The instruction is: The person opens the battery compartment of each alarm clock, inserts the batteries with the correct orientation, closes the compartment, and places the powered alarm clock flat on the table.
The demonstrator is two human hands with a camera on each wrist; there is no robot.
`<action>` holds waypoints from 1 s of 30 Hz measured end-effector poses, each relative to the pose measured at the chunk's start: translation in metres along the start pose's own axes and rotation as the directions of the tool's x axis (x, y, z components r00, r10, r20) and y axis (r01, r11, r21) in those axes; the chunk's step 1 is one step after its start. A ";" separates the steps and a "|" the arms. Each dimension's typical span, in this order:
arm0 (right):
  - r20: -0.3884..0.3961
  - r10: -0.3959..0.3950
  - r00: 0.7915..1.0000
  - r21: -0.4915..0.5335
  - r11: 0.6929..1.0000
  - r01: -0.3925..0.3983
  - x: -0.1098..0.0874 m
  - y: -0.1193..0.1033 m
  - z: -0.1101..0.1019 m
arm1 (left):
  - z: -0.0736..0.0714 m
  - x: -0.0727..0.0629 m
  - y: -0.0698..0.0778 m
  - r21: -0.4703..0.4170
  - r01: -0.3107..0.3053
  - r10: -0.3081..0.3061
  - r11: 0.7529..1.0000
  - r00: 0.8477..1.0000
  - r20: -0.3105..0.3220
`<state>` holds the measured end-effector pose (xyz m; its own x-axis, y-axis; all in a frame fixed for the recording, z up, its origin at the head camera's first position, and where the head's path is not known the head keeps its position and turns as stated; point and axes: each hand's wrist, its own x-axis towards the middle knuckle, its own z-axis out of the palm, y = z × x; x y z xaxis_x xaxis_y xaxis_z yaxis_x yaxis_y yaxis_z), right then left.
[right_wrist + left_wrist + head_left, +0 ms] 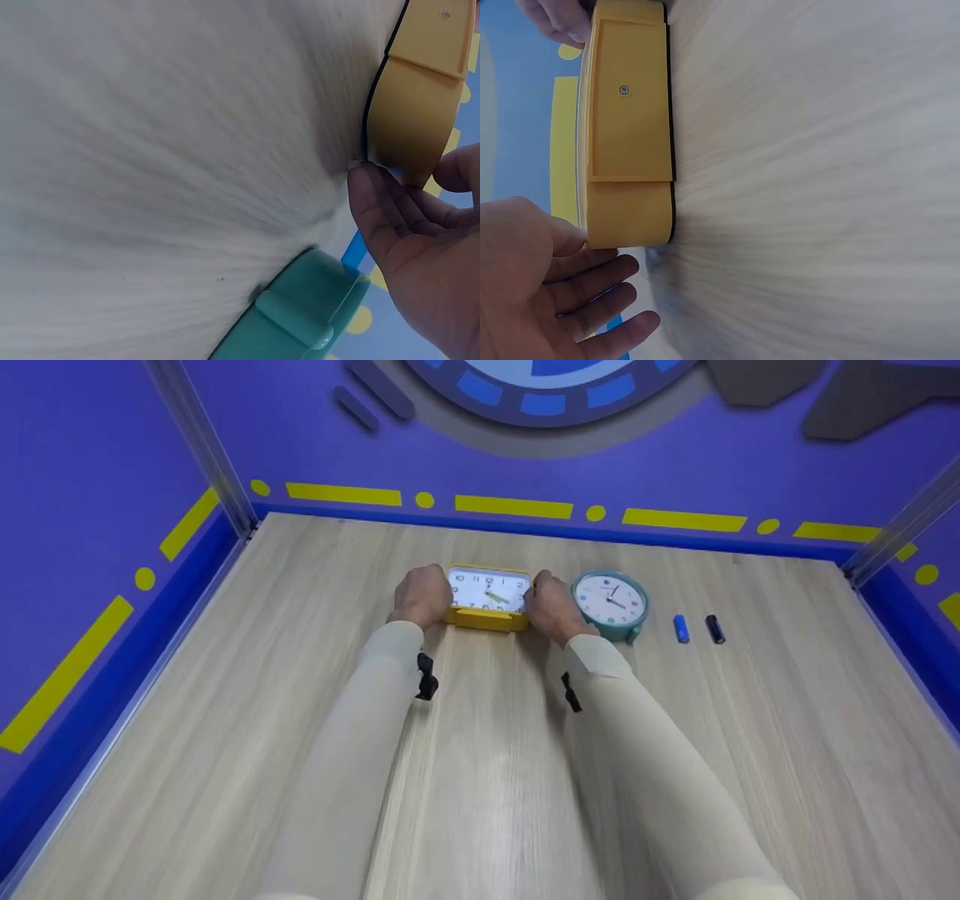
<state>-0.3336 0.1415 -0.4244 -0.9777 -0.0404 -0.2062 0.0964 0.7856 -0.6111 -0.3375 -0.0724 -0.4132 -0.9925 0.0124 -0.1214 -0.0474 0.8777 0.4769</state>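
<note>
A yellow rectangular alarm clock (pixel 471 590) lies face up on the wooden table, its white dial showing. At its left end, my left hand (pixel 424 594) grips the side with thumb and index finger; the other fingers spread loosely in the left wrist view. Opposite, my right hand (pixel 553 609) holds the right end between thumb and fingertips. The clock's near side shows a raised panel (pixel 634 127) with a small screw. Just right of my right hand, a round teal clock (pixel 611 601) lies face up.
A blue battery (pixel 681 628) and a black battery (pixel 715 629) lie on the table (pixel 480 780) right of the teal clock. Behind the table stands a blue-purple wall (pixel 330 457) with yellow marks, and side walls rise left and right.
</note>
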 end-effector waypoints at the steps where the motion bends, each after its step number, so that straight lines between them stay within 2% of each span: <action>1: 0.000 0.001 1.000 -0.004 1.000 -0.001 0.000 0.000 0.000 | 0.001 0.000 0.000 -0.014 -0.003 0.003 1.000 1.000 0.004; 10: -0.008 0.013 1.000 0.003 1.000 -0.013 0.002 0.003 0.005 | 0.006 0.002 -0.007 -0.163 0.017 -0.012 0.987 1.000 0.029; 16: -0.020 -0.032 0.999 0.004 0.999 0.032 0.000 0.005 0.005 | 0.009 0.000 -0.008 -0.166 -0.027 0.026 0.986 1.000 -0.008; 19: -0.026 -0.050 0.998 0.007 0.999 0.050 -0.002 0.006 0.004 | 0.010 -0.001 -0.008 -0.184 -0.025 0.022 0.983 1.000 -0.015; 30: -0.006 -0.043 0.999 0.050 0.998 0.043 -0.008 0.009 0.007 | 0.013 -0.007 -0.014 -0.232 -0.043 0.039 0.972 0.999 -0.022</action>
<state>-0.3235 0.1446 -0.4334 -0.9820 -0.0708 -0.1754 0.0632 0.7512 -0.6570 -0.3284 -0.0790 -0.4302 -0.9959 0.0360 -0.0832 -0.0292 0.7410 0.6709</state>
